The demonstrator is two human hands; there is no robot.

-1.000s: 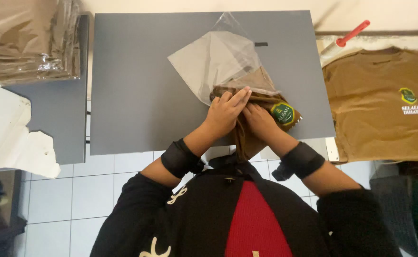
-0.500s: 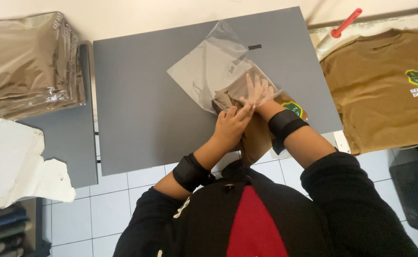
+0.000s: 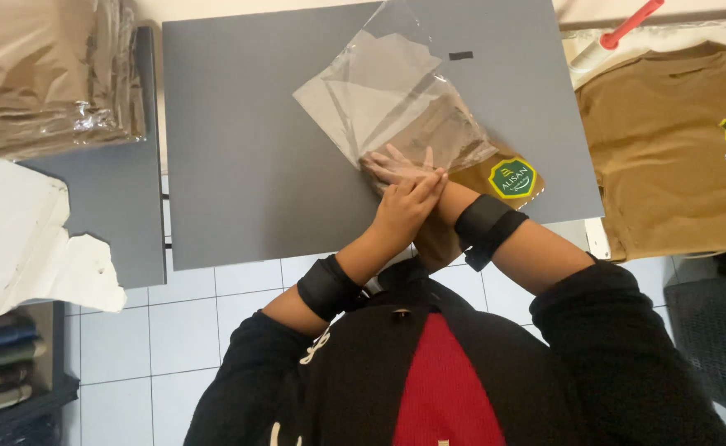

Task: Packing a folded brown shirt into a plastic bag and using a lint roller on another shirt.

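Left hand: the left hand (image 3: pixel 404 211) reaches up from about 7 o'clock, wrist in a black cuff, and lies over the mouth of the clear plastic bag (image 3: pixel 396 103); fingers extended and pressed flat on the bag's edge, gripping nothing that I can make out.
Right hand: the right hand (image 3: pixel 400 168) comes in from about 4 o'clock and is pushed inside the bag, fingers spread flat and seen through the film (the left hand crosses over its wrist), so the forearms form an X.
Folded shirt: a brown folded shirt (image 3: pixel 470 165) with a round green badge sits partly inside the bag, its badge end sticking out toward 4 o'clock over the board's near edge.
Bag: thin, see-through, wrinkled, with a pale sheet inside; its closed end points to 12 o'clock.
Grey board: the bag and shirt lie on the right half of a grey board (image 3: pixel 247 149).
Surroundings: at 3 o'clock lies a flat brown shirt (image 3: pixel 668 149); at 10 o'clock, a stack of bagged shirts (image 3: pixel 49 74).
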